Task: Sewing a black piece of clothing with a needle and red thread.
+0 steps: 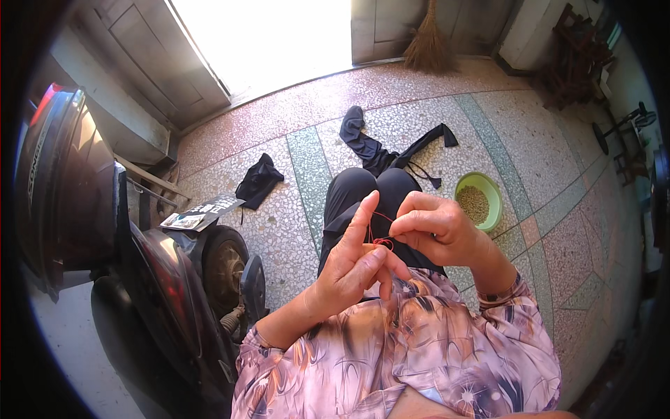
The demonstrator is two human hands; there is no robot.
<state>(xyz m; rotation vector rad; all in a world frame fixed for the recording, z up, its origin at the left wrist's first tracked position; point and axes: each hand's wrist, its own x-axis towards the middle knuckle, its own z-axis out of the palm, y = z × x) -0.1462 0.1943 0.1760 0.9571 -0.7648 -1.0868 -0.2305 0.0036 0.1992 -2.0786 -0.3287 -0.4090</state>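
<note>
A thin red cord (382, 241), partly looped into a small tangle, is stretched between my hands above my lap. My left hand (345, 269) has its index finger raised, while the thumb and other fingers close on the tangled part. The cord seems to pass by the raised finger. On the other side, my right hand (441, 227) pinches a strand between thumb and fingertips, with the remaining fingers curled in. Below both hands are my knees in dark trousers (350, 190). The cord's ends cannot be made out.
A green bowl (497, 209) of small tan beans or nuts stands on the floor to the right. Black garments (370, 150) and a black cloth (259, 181) lie ahead. A motorcycle (167, 272) is close at left. A straw broom (428, 49) leans by the bright doorway.
</note>
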